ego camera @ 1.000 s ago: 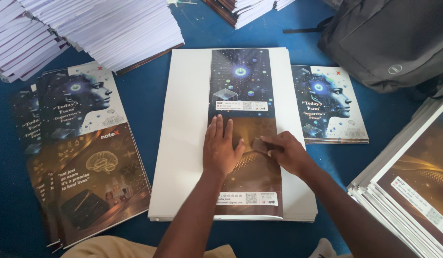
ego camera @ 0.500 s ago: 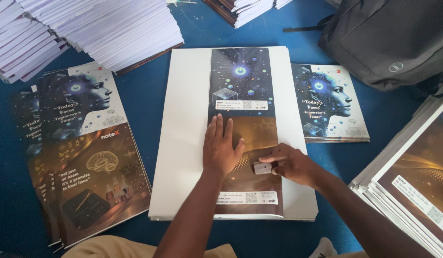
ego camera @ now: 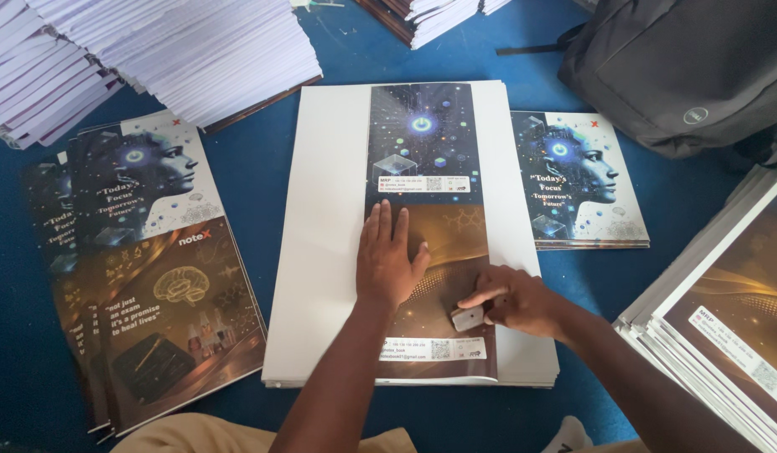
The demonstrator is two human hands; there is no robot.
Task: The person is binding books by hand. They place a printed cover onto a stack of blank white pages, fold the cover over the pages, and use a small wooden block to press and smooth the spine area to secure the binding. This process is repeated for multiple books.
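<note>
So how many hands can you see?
2: left hand lies flat on the folded cover; right hand presses a small grey block beside it.

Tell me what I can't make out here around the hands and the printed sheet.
Head view only:
- The small grey block under the right hand: fingers cover its far end, so its full shape is unclear.
- The printed sheet: the left hand covers part of its middle.
- The white stack beneath: how many sheets cannot be told.
- The side stack and backpack: cut off by the frame edge.
</note>
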